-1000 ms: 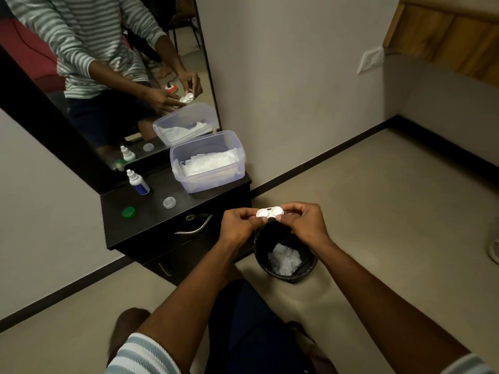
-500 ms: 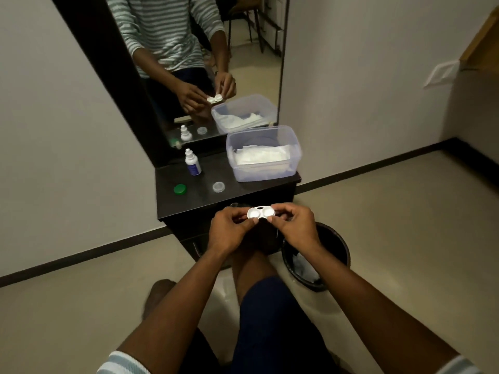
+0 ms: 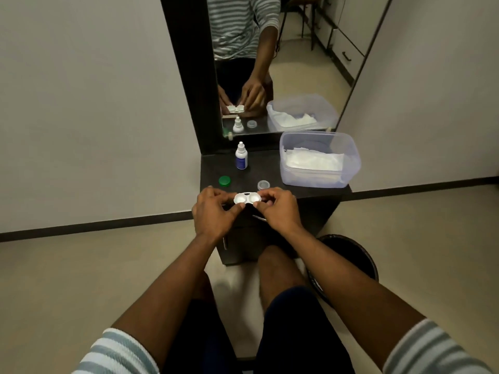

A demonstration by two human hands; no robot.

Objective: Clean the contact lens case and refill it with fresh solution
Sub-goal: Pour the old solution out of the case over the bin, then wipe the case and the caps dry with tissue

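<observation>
Both hands (image 3: 247, 209) pinch the uncapped lens case (image 3: 247, 198); white tissues fill the plastic tub (image 3: 351, 168) beyond.

white lens case (image 3: 247, 198) — uncapped, level

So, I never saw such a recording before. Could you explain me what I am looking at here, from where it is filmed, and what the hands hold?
No machine here: a person wears a camera on the head, looking down at their own arms. The left hand and right hand together hold a white contact lens case, both wells open, above a dark cabinet. On it stand a small solution bottle, a green cap, a clear cap and a plastic box of white tissues. The mirror behind repeats the scene. A black bin stands on the floor at right.
</observation>
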